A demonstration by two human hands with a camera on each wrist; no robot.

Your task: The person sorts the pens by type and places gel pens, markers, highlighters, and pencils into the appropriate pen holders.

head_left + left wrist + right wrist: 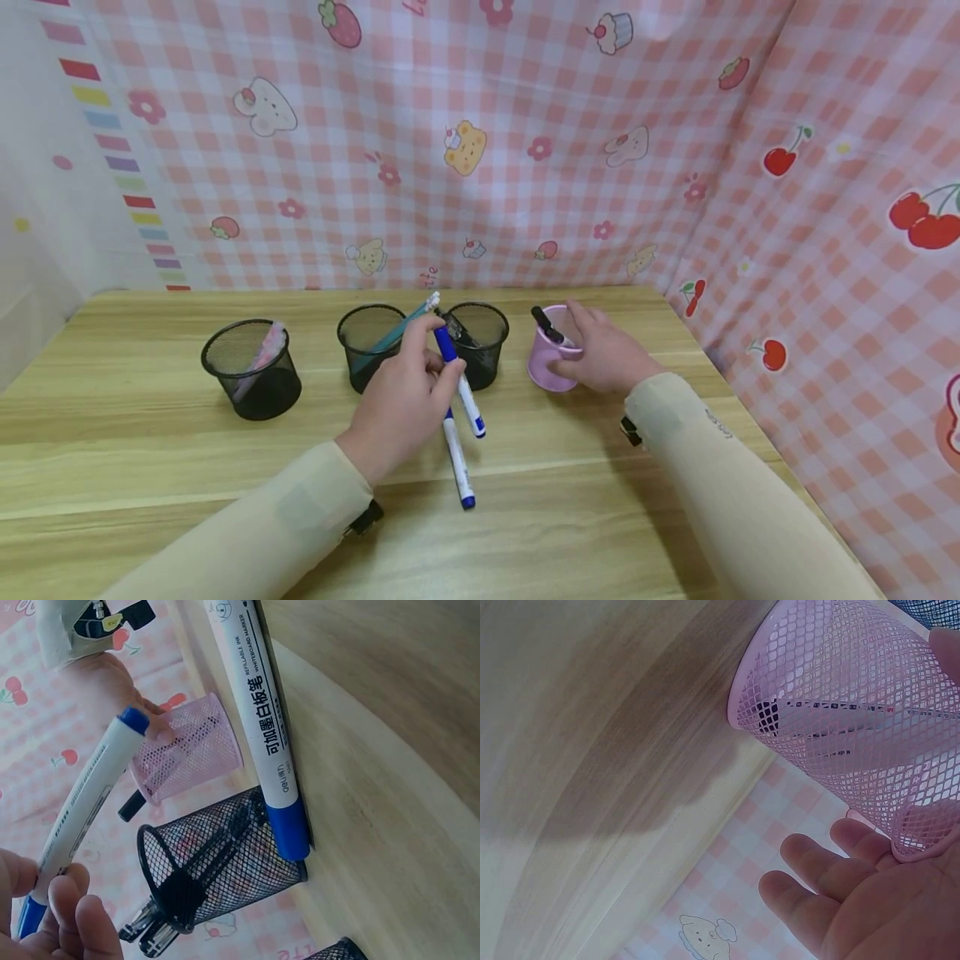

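Observation:
My left hand (393, 412) pinches a whiteboard marker (84, 801) with a white barrel and blue ends, holding it tilted above the table. Below it a second blue-and-white marker (460, 471) lies on the wood; the left wrist view shows its printed barrel close up. At the right, my right hand (613, 354) grips a pink mesh pen cup (545, 367) near its rim, thumb on the near side. Inside that cup stand dark-capped markers (547, 325), their pale barrels visible through the mesh in the right wrist view. The cup stands upright on the table.
A black mesh cup (486, 371) with black pens is just beyond the left hand. Beside it another black cup (360, 367) has teal pencils (397, 332). Farther left, a third black cup (266, 398) contains a pink item (270, 343). Checked cloth (525, 208) hangs behind the wooden table (135, 467).

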